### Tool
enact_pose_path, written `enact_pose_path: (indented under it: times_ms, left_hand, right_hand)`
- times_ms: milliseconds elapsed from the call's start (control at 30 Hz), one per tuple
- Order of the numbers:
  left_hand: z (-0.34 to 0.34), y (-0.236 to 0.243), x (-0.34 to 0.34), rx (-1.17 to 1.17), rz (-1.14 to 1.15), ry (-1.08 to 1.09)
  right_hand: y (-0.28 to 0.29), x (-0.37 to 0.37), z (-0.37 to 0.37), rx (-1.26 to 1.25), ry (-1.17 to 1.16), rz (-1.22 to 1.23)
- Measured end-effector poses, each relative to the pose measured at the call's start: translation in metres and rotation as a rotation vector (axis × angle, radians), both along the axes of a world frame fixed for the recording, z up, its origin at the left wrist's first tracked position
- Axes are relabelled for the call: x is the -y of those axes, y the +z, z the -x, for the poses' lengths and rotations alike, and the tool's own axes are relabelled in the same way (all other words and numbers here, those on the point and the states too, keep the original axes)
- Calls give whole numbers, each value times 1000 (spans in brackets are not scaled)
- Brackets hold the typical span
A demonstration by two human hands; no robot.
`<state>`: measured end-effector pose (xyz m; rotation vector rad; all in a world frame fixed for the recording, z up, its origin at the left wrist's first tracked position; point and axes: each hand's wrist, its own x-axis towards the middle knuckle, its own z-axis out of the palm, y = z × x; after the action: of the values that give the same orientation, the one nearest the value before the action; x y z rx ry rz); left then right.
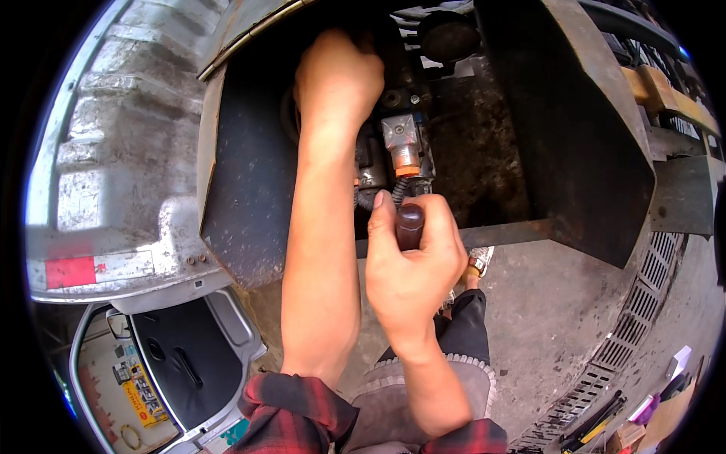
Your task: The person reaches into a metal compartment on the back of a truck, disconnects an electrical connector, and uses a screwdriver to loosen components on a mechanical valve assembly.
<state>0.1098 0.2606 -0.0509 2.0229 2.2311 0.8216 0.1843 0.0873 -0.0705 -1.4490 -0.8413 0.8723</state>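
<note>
My right hand [416,280] is closed around the dark brown rounded handle [410,225] of what looks like a screwdriver, its thumb along one side. The shaft is hidden. Just beyond it is a worn grey square electrical plug [399,136] with an orange collar [407,172]; a ribbed cable sleeve [399,188] runs down from it. My left hand [340,72] reaches deeper into the open black metal housing [253,166], left of the plug. Its fingers are curled and mostly in shadow, so what they grip is hidden.
A dented silver vehicle panel [136,144] stands at the left, above an open vehicle door [189,356]. The housing's right wall [575,144] and front lip [484,234] border the work. A drain grate [628,325] crosses the concrete floor; tools and boxes [628,431] lie lower right.
</note>
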Motion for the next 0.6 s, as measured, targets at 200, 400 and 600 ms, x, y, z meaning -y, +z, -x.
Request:
enact_pose_path:
  times_ms: [200,400,600]
  left_hand:
    - [4,6,3,6,18,25]
    - [-3,-5,-9,95,43,-8]
    - [3,8,2,81,77,38]
  right_hand:
    - [-2,1,7,34,-37,-106]
    - [-17,-6,3,123,-47,-117]
    - [-8,-1,6,127,-4,-129]
